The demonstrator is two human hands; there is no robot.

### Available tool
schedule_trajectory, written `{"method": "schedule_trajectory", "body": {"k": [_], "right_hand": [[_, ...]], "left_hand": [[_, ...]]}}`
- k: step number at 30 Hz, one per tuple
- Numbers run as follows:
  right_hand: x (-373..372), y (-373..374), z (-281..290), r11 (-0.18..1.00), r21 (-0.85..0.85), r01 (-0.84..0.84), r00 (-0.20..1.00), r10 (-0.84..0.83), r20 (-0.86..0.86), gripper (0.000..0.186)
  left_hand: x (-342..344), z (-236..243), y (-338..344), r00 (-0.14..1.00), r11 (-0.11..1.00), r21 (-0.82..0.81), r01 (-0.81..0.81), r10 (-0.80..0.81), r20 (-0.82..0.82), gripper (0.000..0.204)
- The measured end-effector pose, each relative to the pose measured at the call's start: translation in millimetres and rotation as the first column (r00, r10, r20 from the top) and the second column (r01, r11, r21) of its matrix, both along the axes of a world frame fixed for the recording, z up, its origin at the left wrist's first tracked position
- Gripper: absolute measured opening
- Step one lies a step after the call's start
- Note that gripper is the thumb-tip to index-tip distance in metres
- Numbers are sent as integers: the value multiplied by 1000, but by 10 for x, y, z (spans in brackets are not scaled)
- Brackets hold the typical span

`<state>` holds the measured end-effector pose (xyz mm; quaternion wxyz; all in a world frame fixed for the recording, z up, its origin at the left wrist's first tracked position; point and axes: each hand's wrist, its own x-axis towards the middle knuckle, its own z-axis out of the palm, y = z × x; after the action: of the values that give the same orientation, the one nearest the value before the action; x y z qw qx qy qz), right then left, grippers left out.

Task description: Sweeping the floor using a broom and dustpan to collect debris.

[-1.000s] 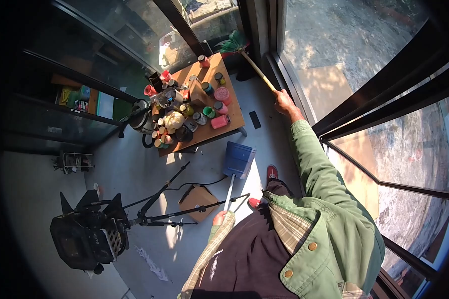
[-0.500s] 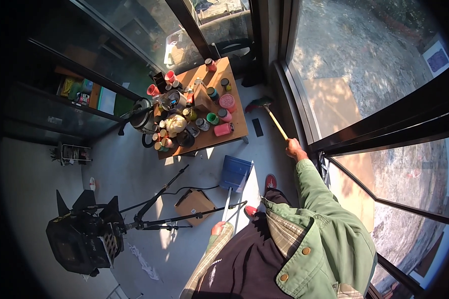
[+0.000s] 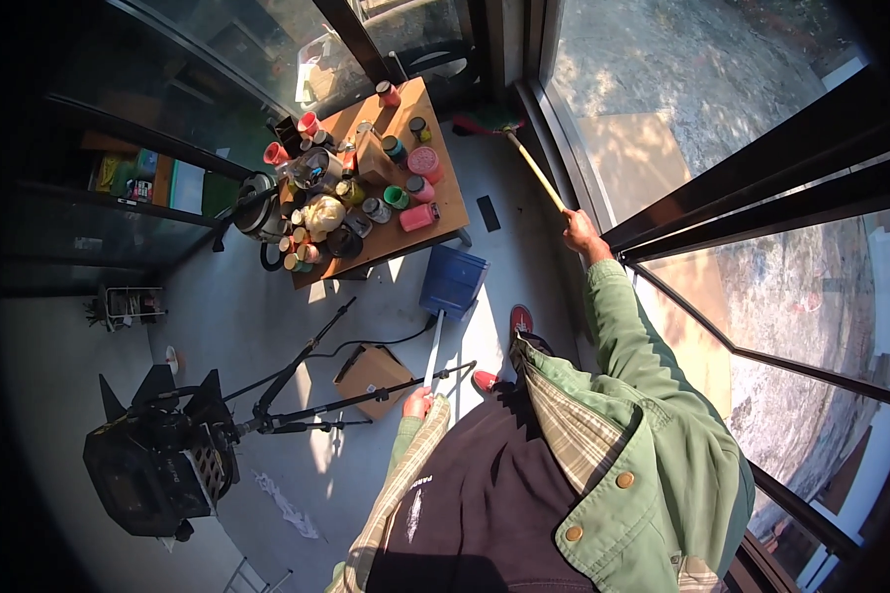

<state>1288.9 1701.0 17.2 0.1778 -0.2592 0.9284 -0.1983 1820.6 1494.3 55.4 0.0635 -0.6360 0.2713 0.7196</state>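
Observation:
My right hand [image 3: 582, 234] is closed round a pale wooden broom handle [image 3: 538, 173]; the dark green and red broom head [image 3: 489, 125] rests low by the window wall, right of the table's back end. My left hand [image 3: 417, 402], partly behind the jacket, grips the white handle [image 3: 435, 346] of a blue dustpan [image 3: 452, 281], which is held in front of the table. My red shoes [image 3: 521, 319] show between the two tools.
A wooden table [image 3: 418, 101] holds several paint jars and tubs. A large black lamp [image 3: 148, 469] on a tripod stands left, its legs reaching near the dustpan, with a cable and cardboard box [image 3: 371, 381] on the floor. Glass panels [image 3: 628, 79] line the right.
The broom head dropped from raised beside the table to low by the window wall, then moved farther back. The view has shifted. Both hands still hold their tools.

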Motion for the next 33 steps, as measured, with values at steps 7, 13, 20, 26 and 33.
{"method": "schedule_trajectory", "body": {"k": [7,13,20,26,33], "right_hand": [[194,56,-431,937,350,-15,930,-115,348,37],[1218,875,-547,940,341,-25,891,-133,434,37],[1753,1259,-286,994,2,113,969,-110,222,43],[942,499,-164,985,103,138,732,-171,660,48],[564,454,-692,903,315,-291,911,162,379,39]], "left_hand": [[174,247,97,996,996,-23,81,-81,-26,19],[344,183,174,1000,999,-51,11,-10,12,19],[585,46,174,997,993,112,-29,21,73,24],[476,302,177,877,843,-250,477,-438,198,30],[394,411,140,895,872,-233,430,-378,236,33]]}}
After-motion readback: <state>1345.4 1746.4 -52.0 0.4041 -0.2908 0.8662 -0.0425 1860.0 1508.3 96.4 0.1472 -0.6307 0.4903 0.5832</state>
